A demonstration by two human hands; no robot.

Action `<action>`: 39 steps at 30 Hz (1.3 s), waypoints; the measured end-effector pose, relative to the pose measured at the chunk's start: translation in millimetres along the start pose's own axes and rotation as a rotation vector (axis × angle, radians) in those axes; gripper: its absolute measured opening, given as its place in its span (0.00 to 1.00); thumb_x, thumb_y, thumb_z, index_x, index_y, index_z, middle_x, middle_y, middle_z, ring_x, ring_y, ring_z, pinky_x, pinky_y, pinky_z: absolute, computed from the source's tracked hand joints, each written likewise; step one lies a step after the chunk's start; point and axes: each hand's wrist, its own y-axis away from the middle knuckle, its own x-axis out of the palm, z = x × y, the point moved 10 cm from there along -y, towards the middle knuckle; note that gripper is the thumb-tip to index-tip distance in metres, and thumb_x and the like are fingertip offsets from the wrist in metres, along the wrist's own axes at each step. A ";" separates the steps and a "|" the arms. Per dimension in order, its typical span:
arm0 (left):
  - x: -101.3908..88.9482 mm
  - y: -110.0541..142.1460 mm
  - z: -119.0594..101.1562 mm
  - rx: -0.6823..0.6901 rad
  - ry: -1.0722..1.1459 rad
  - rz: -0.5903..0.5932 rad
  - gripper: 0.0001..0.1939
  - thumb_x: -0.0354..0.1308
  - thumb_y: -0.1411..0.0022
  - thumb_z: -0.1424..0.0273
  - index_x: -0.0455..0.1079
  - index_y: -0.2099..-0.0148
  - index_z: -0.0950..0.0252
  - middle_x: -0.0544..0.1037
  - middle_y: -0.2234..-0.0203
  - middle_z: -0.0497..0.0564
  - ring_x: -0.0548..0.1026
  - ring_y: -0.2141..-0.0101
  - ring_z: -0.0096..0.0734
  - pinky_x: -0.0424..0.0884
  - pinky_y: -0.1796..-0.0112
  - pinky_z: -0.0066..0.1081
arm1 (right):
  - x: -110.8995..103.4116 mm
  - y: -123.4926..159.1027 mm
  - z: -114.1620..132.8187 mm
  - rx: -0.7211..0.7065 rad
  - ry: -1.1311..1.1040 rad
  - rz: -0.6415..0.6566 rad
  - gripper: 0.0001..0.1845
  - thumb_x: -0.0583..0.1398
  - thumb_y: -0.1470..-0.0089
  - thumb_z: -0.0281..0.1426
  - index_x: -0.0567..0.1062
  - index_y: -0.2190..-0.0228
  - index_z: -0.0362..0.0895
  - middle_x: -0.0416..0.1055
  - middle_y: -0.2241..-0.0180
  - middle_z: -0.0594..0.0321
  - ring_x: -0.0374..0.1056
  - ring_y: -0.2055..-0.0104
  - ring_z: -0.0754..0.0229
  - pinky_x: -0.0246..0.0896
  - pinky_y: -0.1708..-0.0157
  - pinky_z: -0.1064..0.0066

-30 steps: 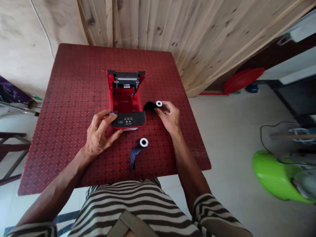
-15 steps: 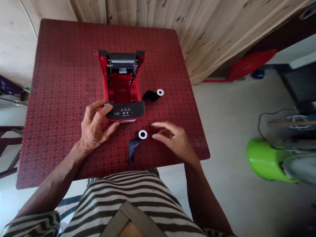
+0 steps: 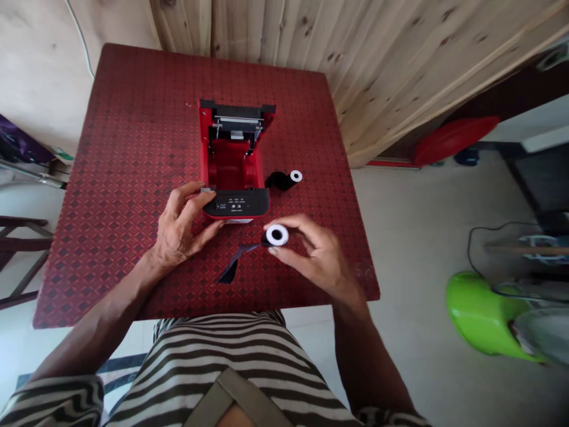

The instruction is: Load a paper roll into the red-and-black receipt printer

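Note:
A red and black label printer [image 3: 235, 203] stands on the table with its lid [image 3: 238, 121] raised and its red inside bare. My left hand [image 3: 178, 228] grips the printer's front left corner, fingers on top and thumb against the front. Between the thumb and fingers of my right hand [image 3: 317, 249] is a roll of black ribbon [image 3: 265, 239] with a white core, held just in front of the printer. A loose black strip trails from it to the left. To the printer's right lies a second black ribbon roll [image 3: 284, 179], partly unwound.
The table [image 3: 133, 148] has a red patterned top and backs onto a wooden plank wall [image 3: 275, 35]. A dark wooden chair [image 3: 20, 255] stands at the left. On the floor to the right is a green bucket [image 3: 480, 311].
My right hand has closed on the nearer ribbon roll and lifted it, so its strip now stretches to the left. My left hand stays on the printer. The view has shifted slightly.

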 end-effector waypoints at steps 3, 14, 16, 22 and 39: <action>-0.1 0.8 -0.3 0.001 0.007 -0.009 0.30 0.68 0.33 0.61 0.65 0.34 0.60 0.73 0.42 0.60 0.76 0.44 0.44 0.79 0.43 0.44 | -26.9 -38.2 44.9 -0.209 0.212 -0.079 0.16 0.69 0.40 0.32 0.79 0.51 0.48 0.82 0.53 0.60 0.77 0.52 0.52 0.73 0.50 0.57; 3.1 3.2 -2.2 -0.005 -0.018 -0.006 0.27 0.66 0.32 0.60 0.66 0.36 0.63 0.73 0.44 0.63 0.77 0.45 0.45 0.82 0.47 0.43 | 60.3 -143.6 42.5 -0.118 0.797 0.352 0.09 0.60 0.36 0.23 0.81 0.57 0.40 0.82 0.57 0.50 0.75 0.51 0.48 0.67 0.50 0.59; 3.6 3.9 -1.4 -0.007 -0.012 -0.001 0.27 0.66 0.32 0.60 0.66 0.36 0.63 0.73 0.44 0.64 0.77 0.45 0.46 0.82 0.46 0.44 | 63.4 -145.1 41.1 -0.077 0.859 0.377 0.10 0.60 0.34 0.24 0.82 0.56 0.40 0.81 0.55 0.47 0.76 0.51 0.47 0.67 0.51 0.60; 4.3 5.4 0.3 -0.018 0.021 0.017 0.30 0.67 0.32 0.61 0.63 0.33 0.58 0.72 0.41 0.62 0.76 0.43 0.45 0.81 0.45 0.45 | 76.1 -153.3 29.6 -0.032 0.881 0.488 0.13 0.59 0.34 0.23 0.83 0.54 0.40 0.82 0.53 0.46 0.78 0.50 0.46 0.68 0.53 0.61; -11.2 -3.8 5.6 -0.077 0.111 -0.021 0.27 0.63 0.30 0.60 0.65 0.33 0.59 0.76 0.44 0.58 0.77 0.44 0.41 0.80 0.44 0.42 | 23.5 -103.7 62.1 -0.423 0.237 0.226 0.19 0.62 0.39 0.24 0.79 0.48 0.48 0.82 0.48 0.60 0.75 0.45 0.53 0.70 0.41 0.55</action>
